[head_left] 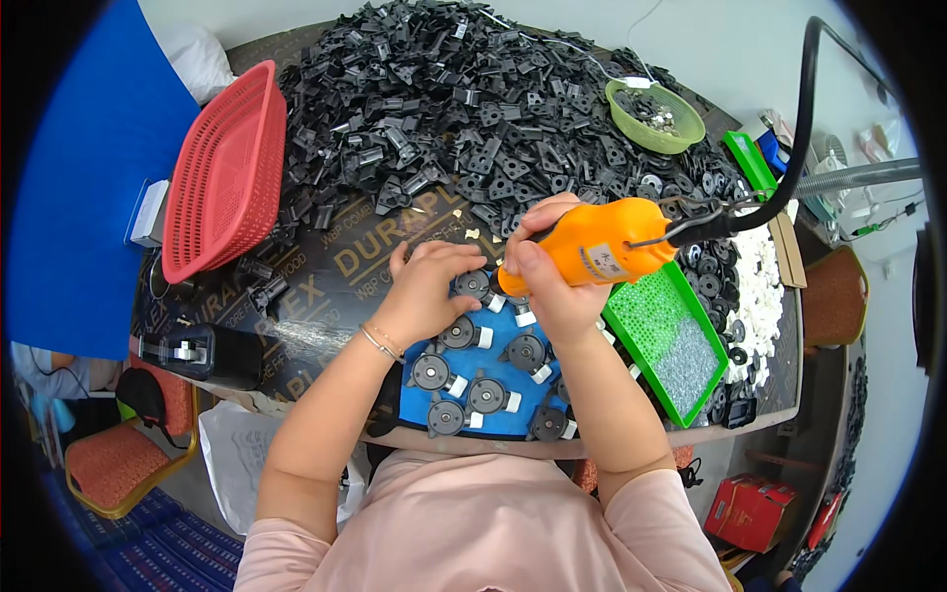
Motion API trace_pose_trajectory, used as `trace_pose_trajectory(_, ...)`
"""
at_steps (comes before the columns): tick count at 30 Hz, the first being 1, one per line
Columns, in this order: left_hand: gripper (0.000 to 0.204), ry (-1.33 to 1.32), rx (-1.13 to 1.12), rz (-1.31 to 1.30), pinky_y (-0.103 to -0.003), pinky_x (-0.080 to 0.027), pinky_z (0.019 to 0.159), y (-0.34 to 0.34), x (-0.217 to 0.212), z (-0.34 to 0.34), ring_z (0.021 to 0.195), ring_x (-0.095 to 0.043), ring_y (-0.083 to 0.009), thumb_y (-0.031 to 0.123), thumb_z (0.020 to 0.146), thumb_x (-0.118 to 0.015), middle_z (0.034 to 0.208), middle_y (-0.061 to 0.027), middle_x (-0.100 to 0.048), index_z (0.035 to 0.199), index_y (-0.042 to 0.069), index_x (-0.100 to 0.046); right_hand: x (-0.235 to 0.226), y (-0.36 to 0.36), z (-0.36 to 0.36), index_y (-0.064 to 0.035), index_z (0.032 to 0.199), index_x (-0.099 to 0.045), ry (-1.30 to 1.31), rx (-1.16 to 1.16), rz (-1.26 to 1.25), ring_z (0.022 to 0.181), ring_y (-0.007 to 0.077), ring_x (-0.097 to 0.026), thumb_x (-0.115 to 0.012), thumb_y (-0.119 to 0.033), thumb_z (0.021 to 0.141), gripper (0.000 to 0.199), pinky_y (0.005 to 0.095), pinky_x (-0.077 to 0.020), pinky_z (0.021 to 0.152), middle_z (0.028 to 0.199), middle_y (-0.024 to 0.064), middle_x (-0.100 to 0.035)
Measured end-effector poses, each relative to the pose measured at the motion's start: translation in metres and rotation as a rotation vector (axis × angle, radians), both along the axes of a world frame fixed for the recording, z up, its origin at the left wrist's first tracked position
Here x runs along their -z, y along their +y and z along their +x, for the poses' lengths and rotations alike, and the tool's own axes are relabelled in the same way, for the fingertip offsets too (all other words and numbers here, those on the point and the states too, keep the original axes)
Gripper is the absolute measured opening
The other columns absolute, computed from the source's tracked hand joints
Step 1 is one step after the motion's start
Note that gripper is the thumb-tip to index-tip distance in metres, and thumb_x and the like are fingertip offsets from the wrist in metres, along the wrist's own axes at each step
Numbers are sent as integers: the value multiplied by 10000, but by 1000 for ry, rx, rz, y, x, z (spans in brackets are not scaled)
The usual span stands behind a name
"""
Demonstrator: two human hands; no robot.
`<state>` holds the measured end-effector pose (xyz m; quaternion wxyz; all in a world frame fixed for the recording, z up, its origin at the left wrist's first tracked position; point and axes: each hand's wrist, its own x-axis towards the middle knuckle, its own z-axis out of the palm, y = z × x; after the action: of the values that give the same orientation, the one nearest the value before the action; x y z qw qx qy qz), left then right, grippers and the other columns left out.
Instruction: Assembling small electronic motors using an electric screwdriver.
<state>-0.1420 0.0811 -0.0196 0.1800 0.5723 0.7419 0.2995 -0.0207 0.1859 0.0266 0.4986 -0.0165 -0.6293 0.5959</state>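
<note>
My right hand (560, 281) is wrapped round an orange electric screwdriver (607, 242) that hangs from a black cable; its tip points left, toward a round black plastic part (473, 284) with a white tab. My left hand (426, 288) holds that part at its left side, thumb near and fingers beyond. The tip's exact contact is hidden. Several similar round parts, one of them here (488, 395), lie spaced out on a blue mat (414, 405) in front of me. A green tray (643, 373) beside my right forearm holds small silvery screws.
A large heap of black plastic brackets (424, 89) covers the back of the table. Red baskets (222, 187) stand at the left, above a black box-like device (212, 350). At the back right sits a pale green bowl (681, 138) of metal bits. White pieces (755, 296) lie along the right edge.
</note>
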Motion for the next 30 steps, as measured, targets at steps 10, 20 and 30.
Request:
trace_pose_trajectory(10, 412, 95, 41, -78, -571, -131, 1047, 10, -1, -3, 1155, -473, -214, 222, 641, -780, 1111, 12, -628, 1029, 154, -661, -2, -8, -6, 5, 920, -524, -24, -7, -59, 660, 137, -548, -634, 38, 738, 216, 241, -466, 593, 864, 98, -507)
trace_pose_trajectory(20, 407, 122, 55, -137, -570, -114, 1053, 14, -5, -3, 1071, -509, -189, 230, 628, -789, 964, 17, -651, 1010, 162, -665, -4, 2, -3, 0, 893, -542, -37, -44, -2, 690, 161, -535, -649, 14, 691, 229, 264, -473, 630, 871, 109, -519)
trace_pose_trajectory(30, 405, 55, -4, -103, -508, -153, 1058, 9, 1, 9, 1120, -499, -211, 241, 669, -768, 1099, -4, -620, 1035, 133, -633, -36, 57, 128, -9, 982, -494, -96, 457, -56, 605, 164, -510, -590, -32, 815, 194, 283, -435, 575, 813, 89, -508)
